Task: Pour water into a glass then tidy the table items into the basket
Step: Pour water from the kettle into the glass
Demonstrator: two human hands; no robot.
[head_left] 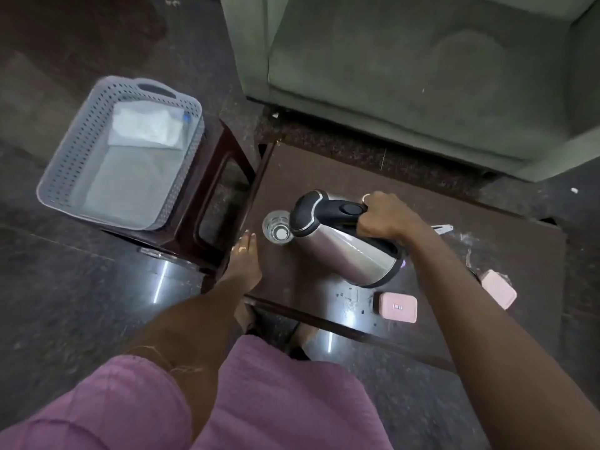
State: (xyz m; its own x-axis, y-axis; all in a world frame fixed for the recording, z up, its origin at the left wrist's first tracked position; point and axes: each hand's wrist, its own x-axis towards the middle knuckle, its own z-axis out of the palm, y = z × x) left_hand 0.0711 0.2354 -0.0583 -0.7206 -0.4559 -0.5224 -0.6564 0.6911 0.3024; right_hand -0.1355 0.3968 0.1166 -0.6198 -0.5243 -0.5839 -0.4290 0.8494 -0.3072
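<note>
My right hand (381,219) grips the black handle of a steel kettle (349,251), which is tilted left with its spout over a clear glass (276,227) standing on the dark wooden table (324,170). My left hand (244,259) lies flat at the table's left edge, fingers together, just beside the glass and holding nothing. A grey perforated basket (65,170) sits on a dark stool to the left, with a white cloth or paper (146,125) inside it. Two pink cases (396,306) (500,289) lie on the table near its front right.
A green sofa (422,76) stands behind the table. A small metallic item (442,228) and some clear wrapping (467,241) lie on the table behind my right forearm. The dark stool (220,186) stands close against the table's left side. My knees in pink cloth fill the foreground.
</note>
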